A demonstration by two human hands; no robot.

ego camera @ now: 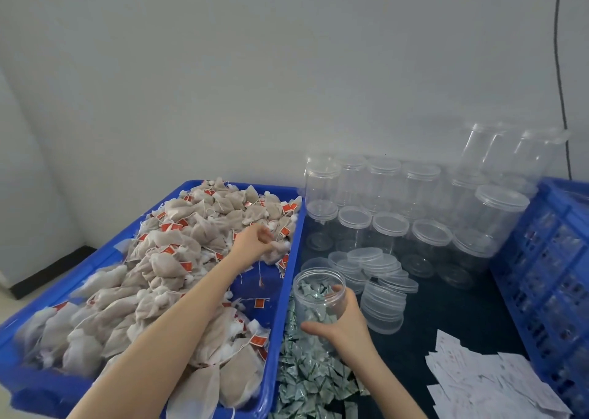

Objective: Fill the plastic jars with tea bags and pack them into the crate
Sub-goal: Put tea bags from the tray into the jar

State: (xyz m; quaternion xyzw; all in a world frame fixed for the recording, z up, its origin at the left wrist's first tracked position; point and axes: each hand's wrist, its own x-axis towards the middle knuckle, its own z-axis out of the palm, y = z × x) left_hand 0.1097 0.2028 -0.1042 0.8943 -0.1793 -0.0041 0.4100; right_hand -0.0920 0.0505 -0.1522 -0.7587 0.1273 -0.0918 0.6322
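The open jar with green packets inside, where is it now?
In the head view, the open jar stands right of the blue tray, gripped by the right hand, beside loose lids.

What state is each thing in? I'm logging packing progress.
open jar: lidless, partly filled, held by right hand
left hand: gripping tea bags in blue tray
empty jars: lidded, stacked
loose lids: stacked
blue crate: contents unclear
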